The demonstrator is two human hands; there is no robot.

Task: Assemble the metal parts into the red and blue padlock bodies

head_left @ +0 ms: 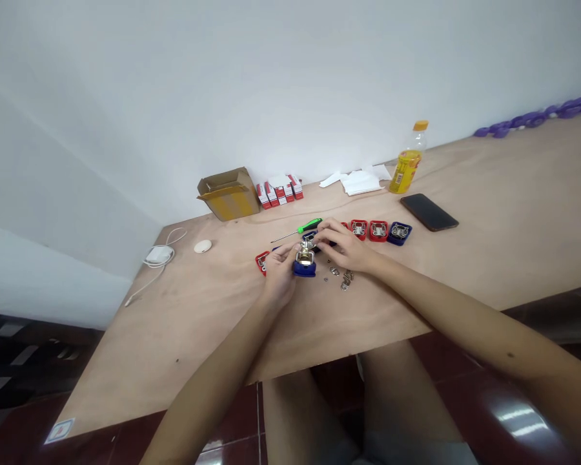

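Observation:
My left hand grips a blue plastic base carrying a metal latch fitting. My right hand reaches in from the right, its fingertips close above the fitting and a dark blue piece. Whatever those fingertips pinch is too small to tell. Just behind my hands lies a green-handled screwdriver. A row of red and blue plastic pieces with metal fittings runs to the right, and another red one sits partly behind my left hand. Small metal parts lie scattered below my right hand.
The plywood table holds a black phone, a yellow drink bottle, white paper, red-and-white boxes, an open cardboard box, a white charger with cable and a white oval object. A wall stands behind.

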